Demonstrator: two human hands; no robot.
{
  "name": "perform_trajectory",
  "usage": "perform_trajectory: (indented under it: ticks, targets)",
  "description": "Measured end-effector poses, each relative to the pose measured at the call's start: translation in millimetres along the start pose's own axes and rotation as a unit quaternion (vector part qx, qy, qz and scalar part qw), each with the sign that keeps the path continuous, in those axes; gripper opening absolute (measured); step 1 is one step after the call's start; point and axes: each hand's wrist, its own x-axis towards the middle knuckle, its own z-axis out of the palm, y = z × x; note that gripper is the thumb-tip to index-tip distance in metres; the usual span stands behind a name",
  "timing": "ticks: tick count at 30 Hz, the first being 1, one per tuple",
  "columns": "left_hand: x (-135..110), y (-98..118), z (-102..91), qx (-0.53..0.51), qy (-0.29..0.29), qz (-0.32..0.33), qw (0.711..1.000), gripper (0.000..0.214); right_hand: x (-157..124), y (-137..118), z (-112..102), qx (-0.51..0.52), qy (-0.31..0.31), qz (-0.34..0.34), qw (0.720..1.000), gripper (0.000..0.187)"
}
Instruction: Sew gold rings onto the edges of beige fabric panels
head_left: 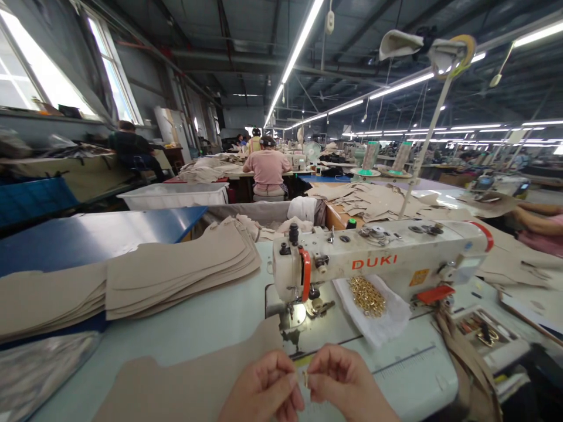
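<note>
My left hand [264,388] and my right hand [345,382] meet at the bottom middle, both pinched together on a small gold-coloured piece [305,378] held between the fingertips. They hover just in front of the needle of a white DUKI sewing machine [382,258]. A beige fabric piece [185,381] lies flat under my left hand, reaching up to the presser foot [292,313]. A pile of small gold metal rings [367,295] sits on a white cloth [387,319] under the machine's arm.
Stacks of beige cut pieces [176,266] lie at the left on the pale table [197,319]. A tray of small tools [481,331] sits at the right. A thread stand [428,126] rises behind the machine. A person in pink [267,170] sits ahead; another person's arm [534,220] shows at right.
</note>
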Motion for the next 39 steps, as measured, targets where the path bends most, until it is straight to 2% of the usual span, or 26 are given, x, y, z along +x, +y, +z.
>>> perform_trajectory:
  ticks: [4, 8, 10, 14, 18, 24, 28, 31, 33, 35, 39]
  targets:
    - [-3, -1, -3.5, -0.032, -0.018, -0.023, 0.999, 0.049, 0, -1, 2, 0.016, -0.006, 0.013, 1.0, 0.044]
    - [-3, -3, -4.8, -0.103, 0.017, -0.042, 0.994, 0.047, -1, 0, 6, 0.029, 0.001, 0.014, 0.999, 0.044]
    - [0, -5, -3.4, -0.111, 0.015, -0.054, 0.992, 0.047, -2, 1, 9, 0.04, 0.011, 0.009, 0.999, 0.044]
    - [6, -10, 0.0, -0.099, 0.006, -0.067, 0.993, 0.044, -5, 0, 13, 0.05, 0.019, 0.007, 0.999, 0.044]
    - [10, -10, 1.6, -0.05, 0.007, -0.078, 0.996, 0.027, -9, -4, 15, 0.038, -0.017, 0.018, 0.999, 0.045]
    - [6, -6, -8.5, 0.036, -0.062, -0.043, 0.997, 0.011, -20, -17, 17, -0.016, -0.052, 0.017, 0.998, 0.042]
    - [-2, -5, -15.2, 0.104, -0.069, -0.018, 0.992, 0.008, -30, -31, 17, -0.128, -0.101, -0.05, 0.985, 0.034]
    - [-7, -5, -12.2, 0.161, -0.017, 0.0, 0.987, 0.008, -35, -36, 17, -0.198, -0.107, -0.07, 0.972, 0.034]
    - [-9, -3, -8.4, 0.187, 0.011, 0.006, 0.982, 0.009, -36, -36, 17, -0.214, -0.105, -0.067, 0.969, 0.026]
    - [-11, 0, -5.6, 0.192, 0.013, 0.01, 0.981, 0.009, -36, -34, 16, -0.227, -0.103, -0.082, 0.965, 0.016]
    - [-14, 9, -4.6, 0.168, 0.006, 0.012, 0.986, 0.008, -35, -31, 12, -0.265, -0.089, -0.157, 0.947, 0.003]
